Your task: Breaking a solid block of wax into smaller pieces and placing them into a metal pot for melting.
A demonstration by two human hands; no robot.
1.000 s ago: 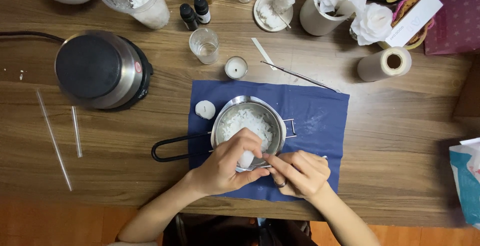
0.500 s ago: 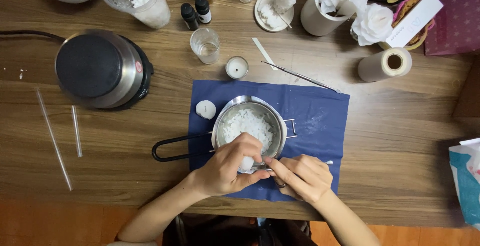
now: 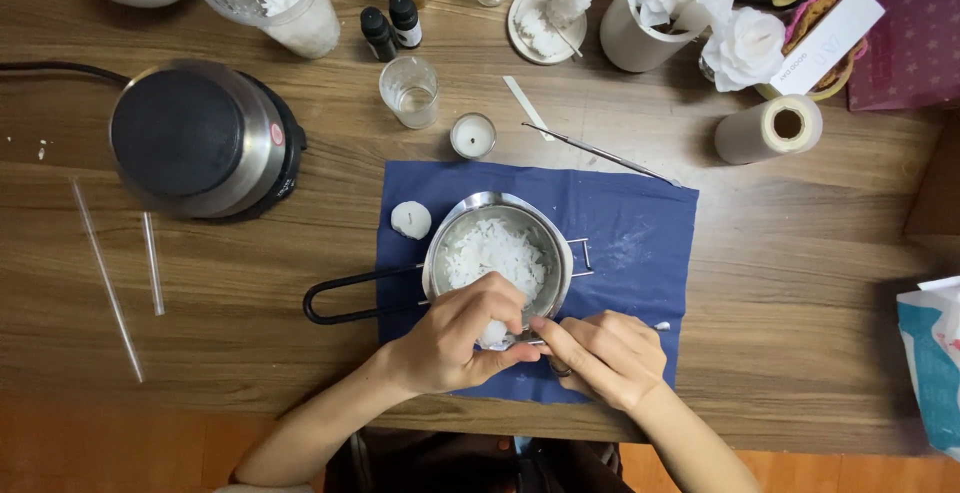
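The left hand (image 3: 452,341) curls its grip tight around a small white lump of wax (image 3: 493,332), right over the near edge of a shiny round metal pot (image 3: 497,256). The right hand (image 3: 605,355) sits just beside it. Its grip is closed on a thin silver metal tool (image 3: 655,326), and the tool's far end pokes out past the knuckles. The fingertips of both hands meet at the wax lump.

The pot is full of white wax flakes (image 3: 495,250). It has a long black wire loop handle (image 3: 358,294) that points to the left. The pot stands on a dark blue cloth (image 3: 630,233) spread on the brown wooden bench (image 3: 800,253).

A small round white candle (image 3: 410,220) lies on the cloth, just left of the pot. A little candle in a glass cup (image 3: 473,136) stands just past the cloth's far edge. An empty clear glass (image 3: 409,91) is near it. A round black and silver hot plate (image 3: 195,141) sits well to the left. Two thin clear sticks (image 3: 152,263) lie on the bench in front of it. A long thin metal pick (image 3: 600,154) lies by the cloth's far edge.
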